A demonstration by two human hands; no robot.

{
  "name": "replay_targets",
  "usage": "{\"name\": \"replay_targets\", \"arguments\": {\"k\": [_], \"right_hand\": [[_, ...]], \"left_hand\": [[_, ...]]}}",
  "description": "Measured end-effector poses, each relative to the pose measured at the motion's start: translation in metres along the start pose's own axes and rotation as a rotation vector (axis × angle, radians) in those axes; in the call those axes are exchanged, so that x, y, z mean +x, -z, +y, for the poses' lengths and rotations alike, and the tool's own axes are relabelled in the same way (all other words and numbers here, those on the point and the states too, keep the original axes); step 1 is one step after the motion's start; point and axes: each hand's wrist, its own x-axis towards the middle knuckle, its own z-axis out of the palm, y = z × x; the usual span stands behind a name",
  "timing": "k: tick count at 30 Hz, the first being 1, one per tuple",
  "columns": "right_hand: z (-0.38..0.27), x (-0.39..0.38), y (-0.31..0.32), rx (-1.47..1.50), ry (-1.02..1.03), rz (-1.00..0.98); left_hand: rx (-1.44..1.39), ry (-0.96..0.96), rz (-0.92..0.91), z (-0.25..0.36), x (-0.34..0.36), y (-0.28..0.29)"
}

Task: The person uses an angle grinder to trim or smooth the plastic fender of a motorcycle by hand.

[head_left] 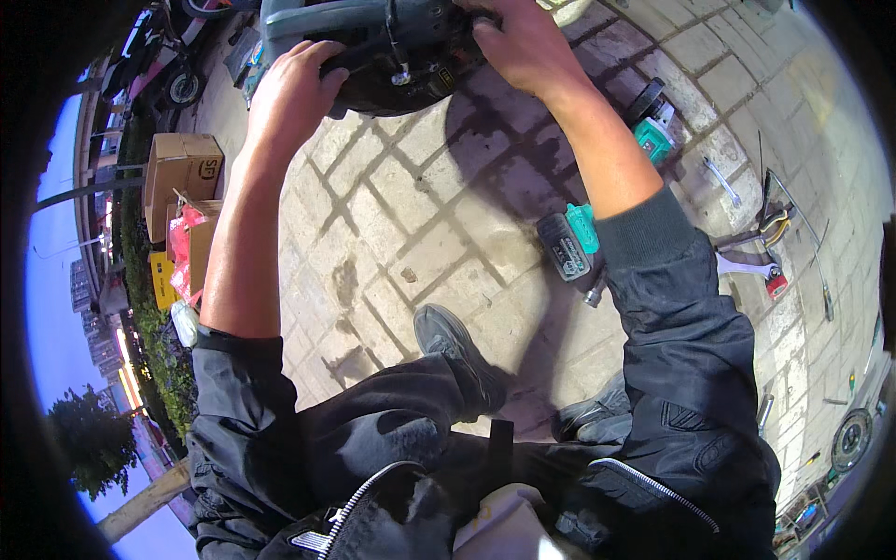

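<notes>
A bulky grey and black machine part [373,47] is at the top of the view, with a short cable and metal fitting [401,70] on its front. My left hand [303,89] grips its lower left edge, fingers curled over it. My right hand [513,47] is closed on its right side, thumb against the dark surface. The part's top and the tips of some of my fingers are out of sight.
Paving carries a teal and black power tool [569,245], another teal tool [653,138], a spanner [723,182], pliers [773,229] and long rods. Cardboard boxes [177,168] and a motorbike [168,79] stand left; a wheel [849,439] lies lower right.
</notes>
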Motion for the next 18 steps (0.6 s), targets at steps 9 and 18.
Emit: {"name": "replay_targets", "arguments": {"k": [9,18], "right_hand": [[-0.006,-0.042,-0.007,0.095,-0.286,-0.024],[-0.006,-0.044,-0.008,0.179,-0.196,-0.007]], "left_hand": [[0.076,-0.023,0.063,0.012,0.013,-0.010],[0.232,0.093,0.163,0.024,0.020,0.002]]}}
